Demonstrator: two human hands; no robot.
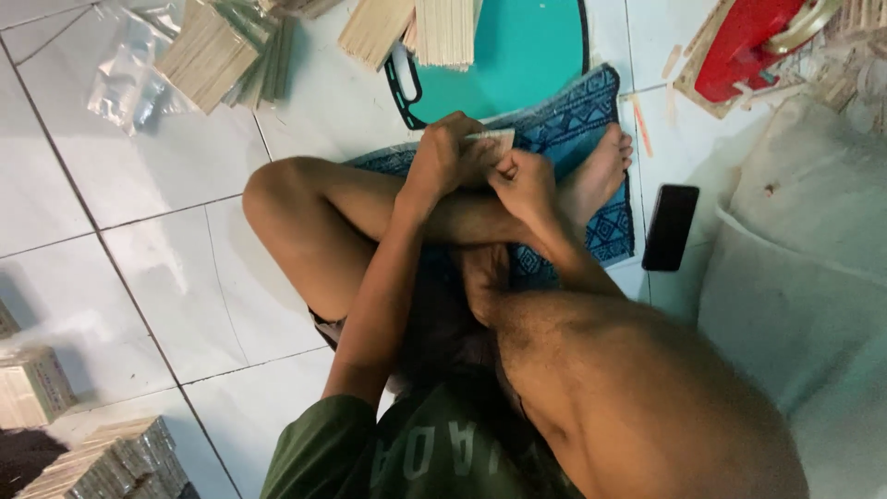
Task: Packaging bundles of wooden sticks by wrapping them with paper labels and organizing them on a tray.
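Observation:
I sit cross-legged on a blue patterned mat (577, 115) on a white tiled floor. My left hand (446, 155) grips a small flat bundle of pale wooden sticks (492, 141) above my shin. My right hand (523, 182) pinches the same bundle from the near side, fingers closed against it. Both hands touch each other over my crossed legs. Most of the bundle is hidden by my fingers.
A teal round board (517, 55) with stacks of wooden sticks (443, 28) lies beyond the mat. More stick bundles (222, 51) and clear plastic bags (129, 65) sit far left. A black phone (670, 226), red tool (744, 46), grey sack (813, 231) lie right. Wrapped stick packs (102, 457) sit near left.

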